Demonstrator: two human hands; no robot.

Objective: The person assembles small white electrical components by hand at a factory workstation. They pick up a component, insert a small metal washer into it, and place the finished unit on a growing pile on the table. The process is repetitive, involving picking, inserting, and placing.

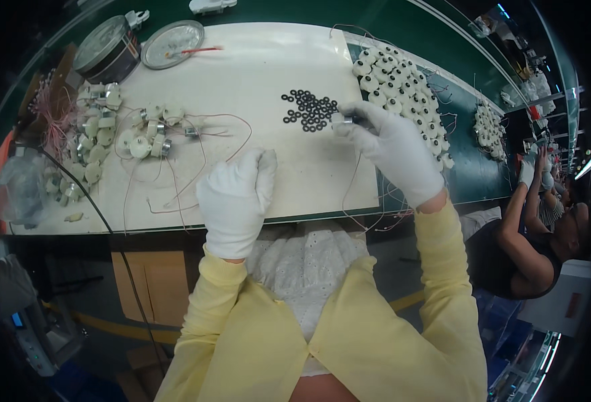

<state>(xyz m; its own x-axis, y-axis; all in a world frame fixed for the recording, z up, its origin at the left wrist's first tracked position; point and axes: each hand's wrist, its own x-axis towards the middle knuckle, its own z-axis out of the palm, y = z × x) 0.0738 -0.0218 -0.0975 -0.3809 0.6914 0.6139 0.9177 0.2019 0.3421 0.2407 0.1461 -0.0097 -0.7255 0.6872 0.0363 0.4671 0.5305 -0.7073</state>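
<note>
My right hand [399, 151], in a white glove, pinches a small motor [341, 119] between thumb and fingers. A thin wire hangs from it toward the table's front edge. Just left of these fingers lies a loose cluster of small black rings [314, 107]. My left hand [232, 204], also gloved in white, is curled closed over the near part of the white table [295, 174]; whatever its fingers may hold is hidden. To its upper left, several white-and-metal motors [149, 139] lie with pink and white wires trailing toward that hand.
More motors [93, 144] are heaped at the left beside a clear plastic bag [22, 187]. Behind them stand a metal can [108, 52] and its lid [173, 44] with a red-handled brush [201, 49]. White motors [402, 84] stand in rows at right. A co-worker [523, 248] sits farther right.
</note>
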